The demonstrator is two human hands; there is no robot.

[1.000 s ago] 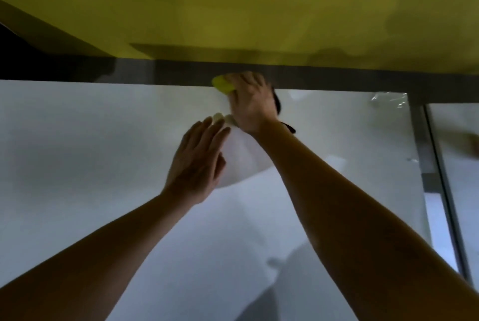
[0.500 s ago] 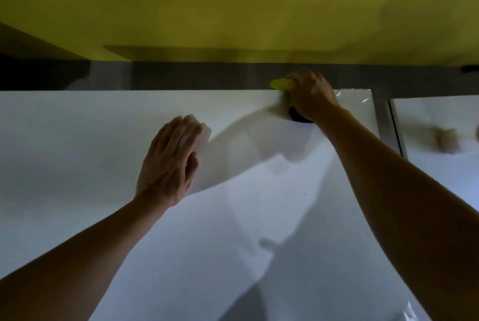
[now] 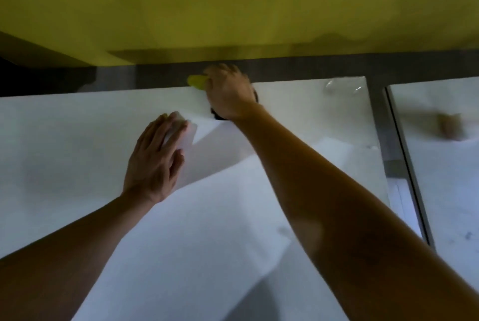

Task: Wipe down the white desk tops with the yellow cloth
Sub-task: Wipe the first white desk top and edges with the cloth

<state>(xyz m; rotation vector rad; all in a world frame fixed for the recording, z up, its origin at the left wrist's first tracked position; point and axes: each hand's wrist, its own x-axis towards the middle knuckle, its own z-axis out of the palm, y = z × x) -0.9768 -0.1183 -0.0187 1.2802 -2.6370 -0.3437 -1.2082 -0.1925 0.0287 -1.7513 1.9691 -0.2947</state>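
Note:
A white desk top (image 3: 77, 144) fills most of the view. My right hand (image 3: 229, 94) reaches to its far edge and grips the yellow cloth (image 3: 197, 81), of which only a small tip shows to the left of the fingers. A dark thing shows under my right wrist; I cannot tell what it is. My left hand (image 3: 155, 162) rests flat on the desk, fingers straight, nearer to me and left of the right hand. A second white desk top (image 3: 445, 191) lies at the right, beyond a grey gap.
A yellow partition wall (image 3: 233, 4) rises behind the desks, with a dark grey strip (image 3: 311, 69) at its base. A crumpled bit of clear plastic (image 3: 342, 86) lies at the far right corner of the desk. A blurred brownish thing (image 3: 449, 125) sits on the right desk.
My right hand with the cloth has swept back to the left along the far edge, after going right. My left hand has stayed flat on the desk.

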